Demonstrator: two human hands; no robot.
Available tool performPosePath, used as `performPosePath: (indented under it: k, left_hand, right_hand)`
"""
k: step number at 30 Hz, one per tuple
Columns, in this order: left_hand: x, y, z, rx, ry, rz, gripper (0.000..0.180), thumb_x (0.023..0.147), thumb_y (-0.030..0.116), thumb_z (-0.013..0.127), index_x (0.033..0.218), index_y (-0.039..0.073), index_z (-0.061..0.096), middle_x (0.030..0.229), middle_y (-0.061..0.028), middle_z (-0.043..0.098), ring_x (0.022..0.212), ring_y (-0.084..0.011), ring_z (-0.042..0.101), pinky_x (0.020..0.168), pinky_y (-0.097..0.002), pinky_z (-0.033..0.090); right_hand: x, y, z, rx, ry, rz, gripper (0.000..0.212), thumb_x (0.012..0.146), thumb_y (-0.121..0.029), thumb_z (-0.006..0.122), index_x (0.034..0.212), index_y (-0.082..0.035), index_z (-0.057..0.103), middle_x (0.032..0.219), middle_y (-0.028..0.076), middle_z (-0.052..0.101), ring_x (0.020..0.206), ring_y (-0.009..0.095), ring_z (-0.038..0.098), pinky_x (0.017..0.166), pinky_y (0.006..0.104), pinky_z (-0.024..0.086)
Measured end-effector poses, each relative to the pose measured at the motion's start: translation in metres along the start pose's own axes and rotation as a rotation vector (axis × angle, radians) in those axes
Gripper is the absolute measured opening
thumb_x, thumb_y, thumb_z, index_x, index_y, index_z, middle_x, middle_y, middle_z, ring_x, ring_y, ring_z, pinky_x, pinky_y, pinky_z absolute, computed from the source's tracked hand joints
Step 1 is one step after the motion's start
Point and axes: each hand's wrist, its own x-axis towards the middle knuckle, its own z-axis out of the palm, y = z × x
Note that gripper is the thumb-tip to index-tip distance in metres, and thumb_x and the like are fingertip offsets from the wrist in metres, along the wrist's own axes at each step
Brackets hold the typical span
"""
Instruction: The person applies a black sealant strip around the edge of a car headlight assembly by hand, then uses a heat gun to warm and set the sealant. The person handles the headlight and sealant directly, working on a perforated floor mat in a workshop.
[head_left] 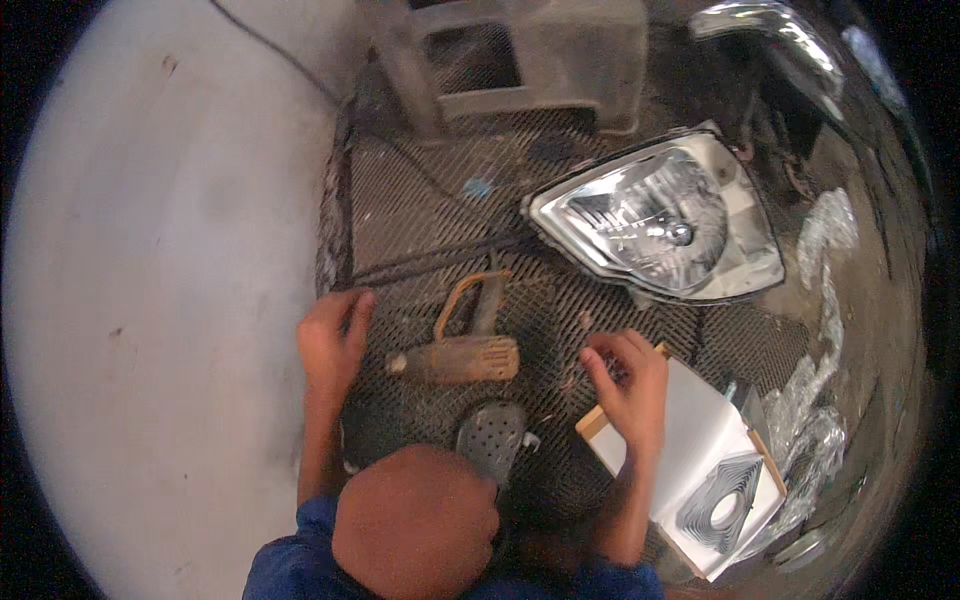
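Observation:
My left hand (333,328) is closed at the left edge of the dark mat, thumb and forefinger together. Two dark strands (440,262) run from beside its fingertips to the headlight; whether the fingers grip them I cannot tell. At right of centre, my right hand (632,385) is curled over the corner of an open white-lined box (685,405), thumb close to the fingertips. Anything between them is too small to make out. A coil of flat dark strip (697,512) lies in the box. Beyond the right hand rests a clear-lensed headlight (660,220).
A worn yellowish heat gun (460,360) lies between my hands, above a dark perforated shoe (490,437) and my bent knee (415,520). A grey plastic stool (570,60) stands at the back. Crumpled clear plastic (815,430) lies right; a pale wall (180,300) is left.

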Motion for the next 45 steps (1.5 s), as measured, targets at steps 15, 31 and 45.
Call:
performPosePath:
  k: [15, 31, 45]
  left_hand:
    - [-0.174, -0.028, 0.098, -0.887, -1.102, -1.009, 0.057, 0.099, 0.052, 0.057, 0.13, 0.004, 0.06, 0.118, -0.0107, 0.065, 0.108, -0.0213, 0.062, 0.094, -0.0382, 0.051]
    - [-0.207, -0.051, 0.044, -0.825, -1.709, -0.618, 0.04, 0.101, 0.036, 0.056, 0.127, 0.006, 0.061, 0.113, -0.0131, 0.064, 0.109, -0.0283, 0.06, 0.099, -0.0475, 0.044]
    - [-0.107, -0.041, 0.033, -0.458, -1.408, -0.135, 0.042, 0.102, 0.035, 0.052, 0.13, 0.005, 0.059, 0.124, -0.0175, 0.06, 0.121, -0.0344, 0.054, 0.11, -0.0539, 0.033]
  right_hand:
    - [0.107, 0.044, 0.173, -0.736, -0.651, -1.036, 0.029, 0.084, -0.017, 0.063, 0.113, -0.017, 0.066, 0.115, 0.001, 0.064, 0.118, 0.024, 0.056, 0.1, 0.0426, 0.044]
    - [0.014, -0.077, 0.203, 0.925, -0.536, -0.325, 0.042, 0.093, -0.026, 0.069, 0.125, -0.003, 0.057, 0.122, 0.012, 0.062, 0.114, 0.028, 0.059, 0.097, 0.0409, 0.047]
    - [-0.005, -0.094, -0.021, 1.598, 0.03, -0.107, 0.08, 0.091, -0.043, 0.07, 0.148, -0.002, 0.032, 0.099, 0.013, 0.055, 0.081, 0.022, 0.056, 0.07, 0.0334, 0.05]
